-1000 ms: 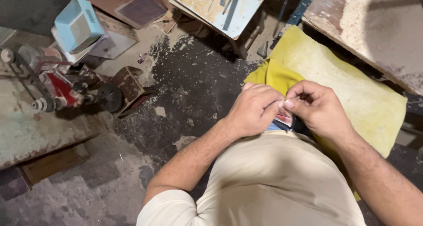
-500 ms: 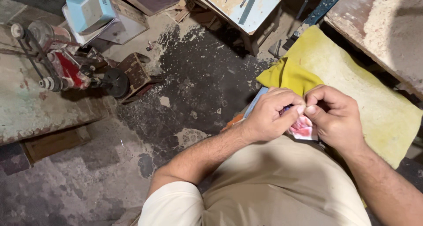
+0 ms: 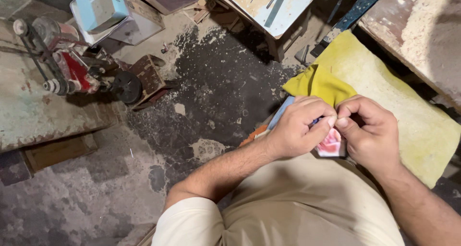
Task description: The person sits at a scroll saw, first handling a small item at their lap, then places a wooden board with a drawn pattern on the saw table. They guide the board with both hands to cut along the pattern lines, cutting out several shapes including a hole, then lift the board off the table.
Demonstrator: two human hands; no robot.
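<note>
Left hand (image 3: 300,126) and right hand (image 3: 367,131) meet thumb to thumb, both grips pinched shut on small red-and-white packet (image 3: 330,145), held over lap, just beside yellow cloth (image 3: 384,97). Red machine (image 3: 67,73) well apart from cloth, far side of floor.

Small pink-and-white packet (image 3: 330,145) pinched between both hands (image 3: 336,126) — pale-blue box (image 3: 98,6) top left.

Workshop: sawdust-strewn workbench (image 3: 422,30), red machine (image 3: 67,73)
</note>
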